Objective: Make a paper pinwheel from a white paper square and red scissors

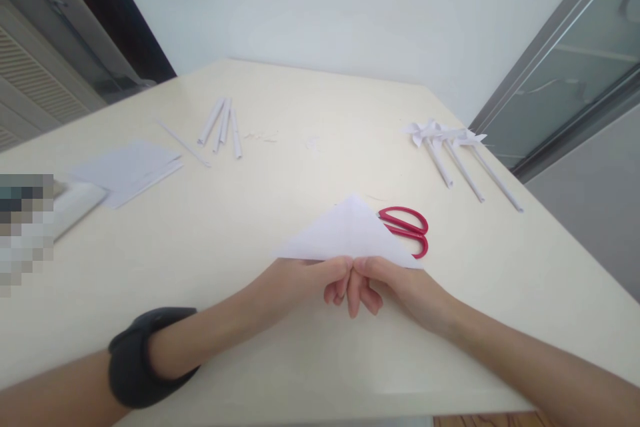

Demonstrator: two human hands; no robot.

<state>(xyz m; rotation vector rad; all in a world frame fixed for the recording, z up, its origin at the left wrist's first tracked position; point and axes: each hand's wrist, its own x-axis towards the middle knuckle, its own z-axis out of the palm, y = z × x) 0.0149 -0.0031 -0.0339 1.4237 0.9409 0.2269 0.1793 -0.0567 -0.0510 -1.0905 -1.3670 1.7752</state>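
Note:
A white sheet of paper (350,230), folded to a triangle, points away from me above the near part of the table. My left hand (305,277) pinches the middle of its near long edge between thumb and fingers. Right beside it, my right hand (395,280) pinches the same edge, the two thumb tips nearly touching. Fingers of both hands curl below the paper. Red-handled scissors (407,230) lie just behind the paper's right side; their blades are hidden under it. A black band (150,357) circles my left wrist.
Several rolled paper tubes (220,127) lie at the back left, near a thin paper stick (185,143) and small scraps (263,139). A stack of white paper (130,170) rests at the left. Three paper pinwheels (445,137) on tube handles lie along the right edge of the white table (300,180).

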